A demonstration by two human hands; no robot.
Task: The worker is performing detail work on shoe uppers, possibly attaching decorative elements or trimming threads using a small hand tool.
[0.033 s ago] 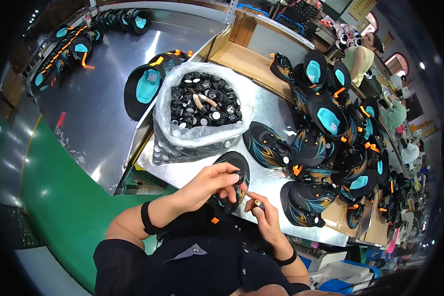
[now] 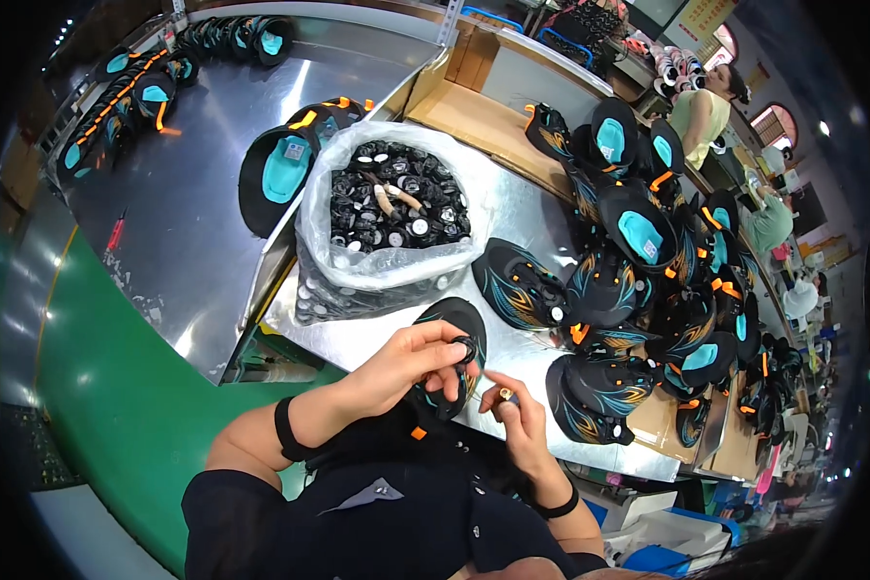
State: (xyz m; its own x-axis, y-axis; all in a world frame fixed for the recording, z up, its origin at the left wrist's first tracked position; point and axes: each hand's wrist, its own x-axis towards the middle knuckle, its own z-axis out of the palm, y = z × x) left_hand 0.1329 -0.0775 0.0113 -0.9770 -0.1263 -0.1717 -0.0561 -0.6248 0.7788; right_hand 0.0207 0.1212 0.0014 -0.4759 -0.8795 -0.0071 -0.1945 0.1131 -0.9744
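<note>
Left hand (image 2: 411, 362) is curled shut, thumb & fingertips pinching a small black round knob (image 2: 467, 348) against the black shoe upper (image 2: 457, 333) w/ teal-orange pattern. That upper sits right under the pinch, its top end poking out just above the fingers, lower end down toward the lap.

Right hand (image 2: 520, 425) is just below-right of that pinch, fingers loosely bent round a small tool w/ a brassy tip (image 2: 503, 393); can't tell how tight the hold is.

Up & left of the left hand's grip, close by: clear plastic bag (image 2: 319, 222) full of black round knobs, on the shiny metal table (image 2: 512, 208). To the right of both hands: pile of same patterned uppers (image 2: 638, 280) w/ teal insides. Far left: green belt (image 2: 116, 387).
</note>
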